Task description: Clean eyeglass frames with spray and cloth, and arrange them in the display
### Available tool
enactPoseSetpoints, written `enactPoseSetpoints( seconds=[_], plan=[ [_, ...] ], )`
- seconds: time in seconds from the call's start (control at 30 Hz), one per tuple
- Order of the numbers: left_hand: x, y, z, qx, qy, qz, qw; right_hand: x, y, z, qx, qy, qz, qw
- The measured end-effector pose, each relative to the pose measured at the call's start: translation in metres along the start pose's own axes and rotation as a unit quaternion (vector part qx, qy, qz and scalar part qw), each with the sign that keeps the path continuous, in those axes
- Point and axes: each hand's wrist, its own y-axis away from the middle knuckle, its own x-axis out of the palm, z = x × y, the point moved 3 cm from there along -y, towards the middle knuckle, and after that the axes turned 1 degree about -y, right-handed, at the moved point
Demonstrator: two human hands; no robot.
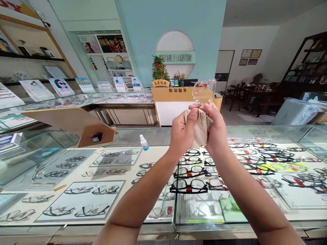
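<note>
L hand (182, 133) & R hand (217, 128), fingers pressed together, pinch beige lens cloth (200, 128) on clear-frame glasses (204, 91), held up clear of display counter (163, 228).

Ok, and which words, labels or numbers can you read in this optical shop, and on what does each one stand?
"新视力眼镜" on the round wall sign
"收银服务" on the wooden cashier counter
"大展鸿图" on the yellow plaque at the potted plant
Too small to read: the leaflets, the framed certificates, the dropper bottle
</note>
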Motion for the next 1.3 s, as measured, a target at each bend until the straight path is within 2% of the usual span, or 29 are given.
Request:
enactPoseSetpoints(
  seconds=[0.2,0.27,0.4,0.53,0.6,0.67,0.77,0.87,0.93,1.03,1.23,1.3],
  plan=[
    [-0.006,-0.006,0.0,-0.086,0.028,0.141,0.986,-0.018,-0.008,0.005,0.009,0.005,-0.015,1.0],
    [-0.004,-0.005,0.0,-0.085,0.021,0.157,0.984,-0.019,-0.008,0.005,0.006,0.004,-0.025,1.0],
    [0.005,0.0,0.006,-0.047,0.036,0.092,0.994,-0.013,-0.002,0.0,0.004,-0.009,-0.029,1.0],
    [0.01,0.008,0.012,-0.005,0.031,-0.027,0.999,-0.002,0.009,-0.008,0.016,-0.017,-0.014,1.0],
    [0.009,0.011,0.013,0.012,0.017,-0.067,0.998,0.002,0.013,-0.008,0.017,-0.007,-0.009,1.0],
    [0.008,0.01,0.012,0.012,-0.002,-0.059,0.998,0.002,0.014,-0.006,0.013,0.002,-0.018,1.0],
    [0.005,0.005,0.009,-0.015,-0.009,0.007,1.0,0.0,0.007,0.0,0.0,0.004,-0.032,0.999],
    [0.003,-0.001,0.003,-0.034,0.029,0.067,0.997,0.0,-0.003,0.005,-0.016,0.011,-0.027,0.999],
    [0.002,-0.002,-0.001,-0.029,0.05,0.077,0.995,0.003,-0.008,0.006,-0.016,0.023,-0.013,1.0],
    [0.004,0.001,-0.002,-0.014,0.046,0.046,0.998,0.009,-0.006,0.005,-0.018,0.031,0.0,0.999],
    [0.006,0.011,0.003,0.01,0.028,-0.077,0.997,0.022,0.014,-0.004,-0.008,0.01,-0.002,1.0],
    [0.006,0.011,0.003,0.019,0.034,-0.093,0.995,0.023,0.016,-0.005,-0.004,0.006,-0.003,1.0]
  ],
)
